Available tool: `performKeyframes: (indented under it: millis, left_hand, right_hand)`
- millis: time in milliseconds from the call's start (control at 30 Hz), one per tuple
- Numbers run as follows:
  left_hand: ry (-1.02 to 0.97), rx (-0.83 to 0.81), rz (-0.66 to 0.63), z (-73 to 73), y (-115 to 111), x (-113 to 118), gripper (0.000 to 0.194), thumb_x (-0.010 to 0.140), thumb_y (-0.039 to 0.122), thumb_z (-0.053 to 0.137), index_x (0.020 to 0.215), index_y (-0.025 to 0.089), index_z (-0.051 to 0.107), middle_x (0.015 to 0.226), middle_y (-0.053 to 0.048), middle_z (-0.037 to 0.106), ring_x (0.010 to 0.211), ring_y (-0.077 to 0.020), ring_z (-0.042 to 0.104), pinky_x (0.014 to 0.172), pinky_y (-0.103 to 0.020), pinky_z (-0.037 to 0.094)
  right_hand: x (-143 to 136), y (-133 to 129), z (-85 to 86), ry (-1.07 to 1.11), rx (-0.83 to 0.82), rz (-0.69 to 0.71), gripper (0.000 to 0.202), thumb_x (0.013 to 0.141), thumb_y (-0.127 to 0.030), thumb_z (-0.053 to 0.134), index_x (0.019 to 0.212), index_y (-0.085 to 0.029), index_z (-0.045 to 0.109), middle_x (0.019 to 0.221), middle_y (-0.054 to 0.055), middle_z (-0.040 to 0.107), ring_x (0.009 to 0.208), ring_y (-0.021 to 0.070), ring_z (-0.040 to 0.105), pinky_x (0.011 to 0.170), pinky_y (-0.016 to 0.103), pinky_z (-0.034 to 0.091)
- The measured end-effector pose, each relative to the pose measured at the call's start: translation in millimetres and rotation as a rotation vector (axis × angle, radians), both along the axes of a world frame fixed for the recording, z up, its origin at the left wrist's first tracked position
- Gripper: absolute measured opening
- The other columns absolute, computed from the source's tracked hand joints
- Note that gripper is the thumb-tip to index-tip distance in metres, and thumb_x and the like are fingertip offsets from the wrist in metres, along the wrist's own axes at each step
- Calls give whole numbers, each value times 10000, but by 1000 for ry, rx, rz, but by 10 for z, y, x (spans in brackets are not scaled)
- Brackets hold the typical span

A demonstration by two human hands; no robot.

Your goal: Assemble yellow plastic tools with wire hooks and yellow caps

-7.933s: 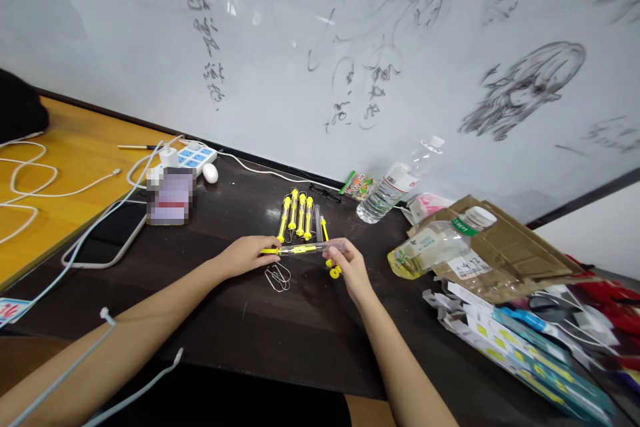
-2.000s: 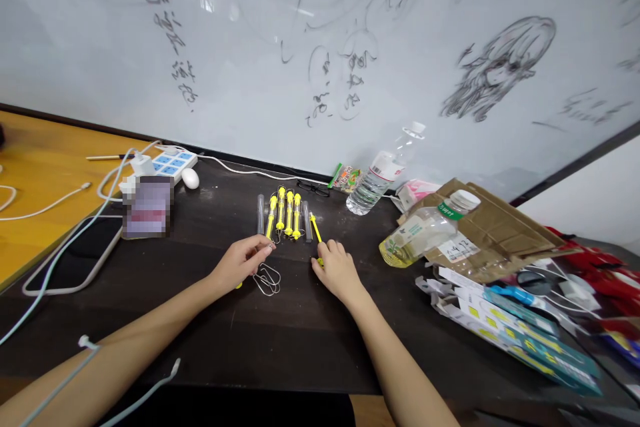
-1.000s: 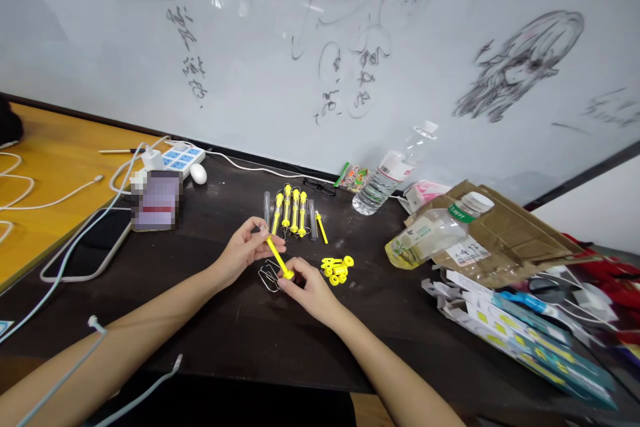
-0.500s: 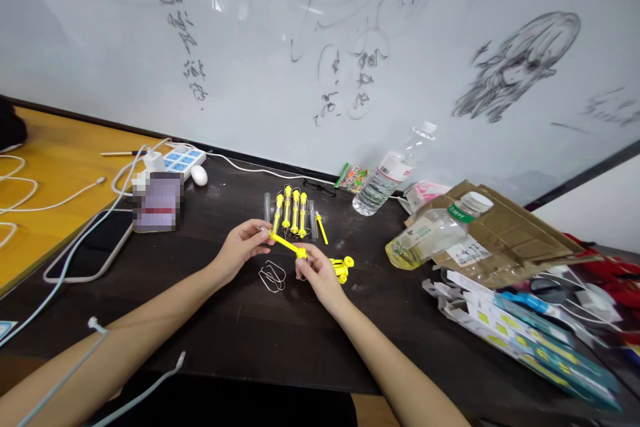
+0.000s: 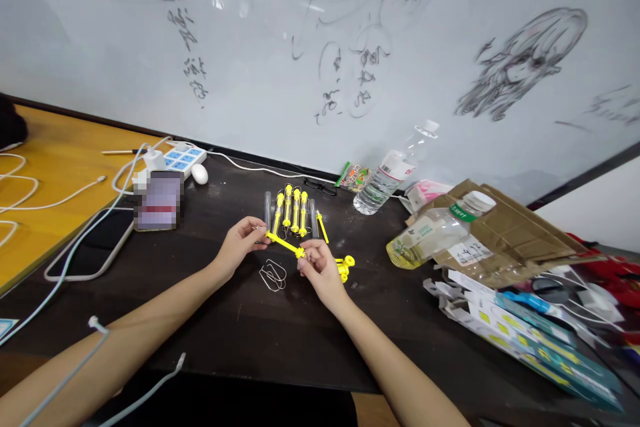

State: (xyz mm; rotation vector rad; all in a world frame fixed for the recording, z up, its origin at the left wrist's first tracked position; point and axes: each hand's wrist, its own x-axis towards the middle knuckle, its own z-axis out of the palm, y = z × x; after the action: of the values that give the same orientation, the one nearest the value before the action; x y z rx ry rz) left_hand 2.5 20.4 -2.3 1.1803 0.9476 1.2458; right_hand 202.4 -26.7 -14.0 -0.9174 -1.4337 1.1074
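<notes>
Your left hand (image 5: 243, 240) pinches the left end of a yellow rod (image 5: 284, 242), and your right hand (image 5: 323, 270) pinches its flared right end. The rod slants down to the right between your fingertips, in front of the row of filled tubes (image 5: 295, 212). A clear tube (image 5: 267, 208) lies left of that row, and a second clear tube (image 5: 313, 217) and a yellow stick (image 5: 323, 227) lie right of it. The bent wires (image 5: 273, 275) sit on the dark tabletop (image 5: 280, 333) below the rod; the yellow caps (image 5: 346, 267) are just beside your right hand, partly hidden by it.

Dark surface stretches from the wires toward the front edge, between your forearms. The tabletop meets the yellow table (image 5: 65, 147) on your left and ends at the whiteboard (image 5: 250, 80) behind. A pale cable (image 5: 65, 377) crosses your left forearm. On the right, the teal-and-white box (image 5: 535, 343), flattened cardboard (image 5: 525, 227) and juice bottle (image 5: 430, 237) bound your space.

The juice bottle has a green neck band, its lettering too small to read; a sticker near it bears handwritten digits, not fully legible. The water bottle (image 5: 379, 181) carries a red-and-white label with a barcode. Handwritten characters and a long-haired figure cover the whiteboard.
</notes>
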Motion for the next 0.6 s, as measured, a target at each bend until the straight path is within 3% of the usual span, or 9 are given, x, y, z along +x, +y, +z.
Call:
performKeyframes:
  millis: [100,167,233,300,367,433,600]
  left_hand:
    - [336,251,45,-50,12,-30,207,784,363,607,814,161,581,772,-13,634,732,-160,629,733,-309,514]
    - [602,454,53,-37,-23,-43,154,827,316,553,860,176,609,857,-23,661,824,-179,624,861,-365,472]
    - [786,621,3,3,-84,-40,169,858,302,525,956,199,616,950,-23,675,911,-191,614,1007,-435,364]
    - [859,733,-127,41,-152,-18,244,879,339,527,1081,217,589,1052,-33,661,1002,-205,592,1050,-441,309]
    - [862,768,-286,52,-206,15,321,893,376,526,1175,225,545,1129,-50,634,1052,-209,572,986,-378,378]
    - [834,729,-360,35,-237,47,300,933,361,465,1188,218,529,1131,-55,628,1015,-191,588,885,-311,438]
    - [795,665,-351,-3,-243,58,265,974,272,342,1161,214,521,1119,-42,627,980,-164,607,839,-262,449]
  right_hand:
    - [-3,-19,-3,-16,-2,22,215,846,-321,591,997,-212,484,665,-44,513,587,114,471,559,240,379]
    - [-7,-33,-9,-12,-12,58,214,861,-334,579,1007,-212,481,669,-41,525,585,112,473,560,241,380]
    - [-14,-45,-13,-2,-24,102,219,870,-339,574,1019,-213,474,674,-37,541,591,111,482,563,240,384]
    - [-21,-57,-10,12,-36,149,223,874,-344,573,1023,-214,469,684,-31,557,607,114,498,570,242,397]
    - [-29,-64,1,38,-49,197,233,871,-354,580,1021,-216,469,697,-26,564,623,119,513,574,247,417]
    - [-32,-64,13,79,-71,240,243,864,-361,588,1022,-217,472,712,-20,568,628,121,521,572,253,440]
    - [-18,-27,5,175,-130,244,267,829,-333,629,1024,-222,483,763,-17,577,601,107,536,545,255,490]
